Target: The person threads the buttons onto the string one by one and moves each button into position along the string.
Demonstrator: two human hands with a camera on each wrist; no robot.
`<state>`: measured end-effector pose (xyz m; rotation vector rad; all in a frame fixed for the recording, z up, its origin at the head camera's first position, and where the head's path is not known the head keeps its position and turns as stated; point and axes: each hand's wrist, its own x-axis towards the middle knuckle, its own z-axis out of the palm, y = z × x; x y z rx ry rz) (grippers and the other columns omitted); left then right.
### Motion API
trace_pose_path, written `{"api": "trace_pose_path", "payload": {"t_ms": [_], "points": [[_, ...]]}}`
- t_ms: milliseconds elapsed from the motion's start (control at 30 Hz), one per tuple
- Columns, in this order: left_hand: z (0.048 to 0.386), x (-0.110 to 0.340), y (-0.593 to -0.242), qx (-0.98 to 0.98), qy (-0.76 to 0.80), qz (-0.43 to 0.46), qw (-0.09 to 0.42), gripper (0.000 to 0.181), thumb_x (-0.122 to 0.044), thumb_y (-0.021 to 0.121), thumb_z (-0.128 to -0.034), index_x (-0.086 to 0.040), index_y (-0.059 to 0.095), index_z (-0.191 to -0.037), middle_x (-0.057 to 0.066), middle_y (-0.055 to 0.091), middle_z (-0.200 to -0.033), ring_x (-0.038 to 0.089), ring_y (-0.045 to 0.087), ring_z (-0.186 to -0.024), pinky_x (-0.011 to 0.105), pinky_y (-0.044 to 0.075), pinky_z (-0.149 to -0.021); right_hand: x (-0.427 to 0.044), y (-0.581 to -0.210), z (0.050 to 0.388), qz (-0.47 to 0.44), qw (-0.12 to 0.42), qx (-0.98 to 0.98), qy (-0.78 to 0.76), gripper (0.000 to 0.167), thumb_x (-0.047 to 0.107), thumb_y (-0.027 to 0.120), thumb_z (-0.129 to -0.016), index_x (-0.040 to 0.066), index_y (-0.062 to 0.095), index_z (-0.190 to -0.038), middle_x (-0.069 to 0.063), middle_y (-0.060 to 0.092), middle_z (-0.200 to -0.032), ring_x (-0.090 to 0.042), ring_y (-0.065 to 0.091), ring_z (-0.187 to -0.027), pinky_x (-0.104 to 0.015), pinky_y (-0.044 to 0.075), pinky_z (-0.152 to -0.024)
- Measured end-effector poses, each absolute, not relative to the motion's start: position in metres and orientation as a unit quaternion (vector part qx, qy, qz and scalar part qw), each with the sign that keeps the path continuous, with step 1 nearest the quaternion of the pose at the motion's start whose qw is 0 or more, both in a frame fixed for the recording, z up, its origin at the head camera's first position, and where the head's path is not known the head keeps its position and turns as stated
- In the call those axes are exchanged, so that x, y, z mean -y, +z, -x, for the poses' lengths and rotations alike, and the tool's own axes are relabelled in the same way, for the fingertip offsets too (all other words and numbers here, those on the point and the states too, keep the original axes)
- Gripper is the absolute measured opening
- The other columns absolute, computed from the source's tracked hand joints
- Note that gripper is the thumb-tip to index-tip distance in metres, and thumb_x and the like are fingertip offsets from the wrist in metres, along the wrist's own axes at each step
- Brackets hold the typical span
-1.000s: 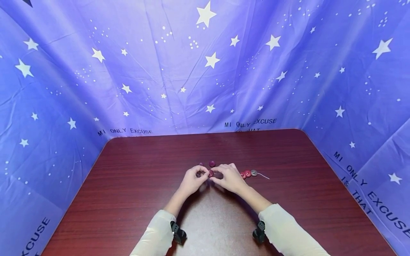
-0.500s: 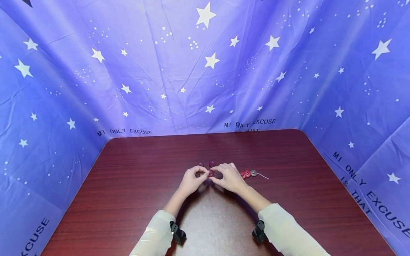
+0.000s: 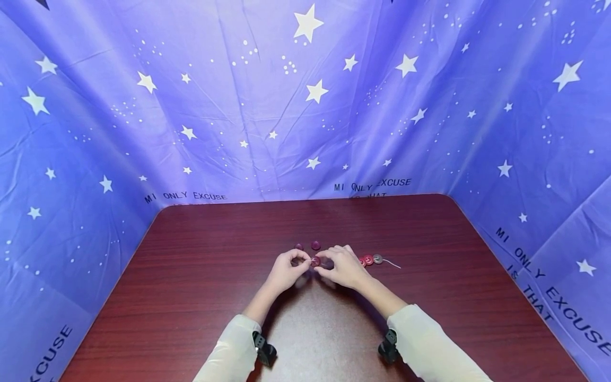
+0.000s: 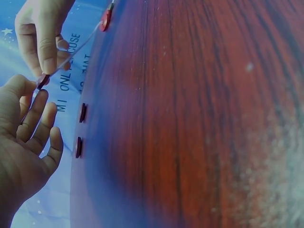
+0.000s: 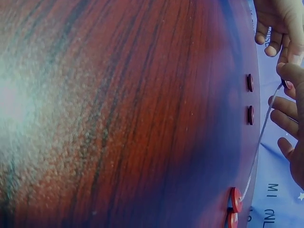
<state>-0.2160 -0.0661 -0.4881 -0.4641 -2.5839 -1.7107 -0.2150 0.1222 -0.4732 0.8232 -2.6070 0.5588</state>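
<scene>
Now pinching string (image 5: 261, 139) with left hand (image 3: 287, 270) and dark red button (image 3: 316, 261) with right hand (image 3: 345, 267), near two loose buttons (image 3: 316, 245).

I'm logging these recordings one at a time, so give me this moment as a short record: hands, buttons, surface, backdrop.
Left hand: appears to pinch the white string beside the held button
Right hand: pinches the held button, dark red
Loose buttons: two, dark, on the table beyond the hands
Strung buttons: red and grey, right of the right hand; full count hidden
Surface: reddish-brown table
Backdrop: blue cloth, white stars
</scene>
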Motion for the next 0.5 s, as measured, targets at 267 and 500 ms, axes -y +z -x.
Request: {"api": "trace_pose_path", "payload": {"t_ms": [267,500], "points": [[0.2142,0.0696,-0.4852,0.819,-0.554,0.151,0.004,0.004,-0.01,0.067,-0.0836,-0.006,0.066,-0.085,0.007,0.066,-0.074,0.005,0.054,-0.063,0.017,0.045,-0.06,-0.1254,-0.472,0.2133,-0.293,0.18,0.918,0.198,0.028,0.035,0.075,-0.074,0.018,0.071,-0.095,0.008,0.064,-0.076,-0.009,0.055,-0.073,-0.027,0.035,-0.069],[0.2143,0.071,-0.483,0.817,-0.552,0.166,0.006,0.004,-0.011,0.066,-0.0834,-0.007,0.066,-0.084,0.006,0.065,-0.072,0.007,0.055,-0.063,0.018,0.046,-0.059,-0.1278,-0.4704,0.2132,-0.29,0.175,0.921,0.191,0.028,0.036,0.075,-0.074,0.018,0.071,-0.096,0.009,0.063,-0.075,-0.008,0.056,-0.073,-0.028,0.036,-0.07]]}}
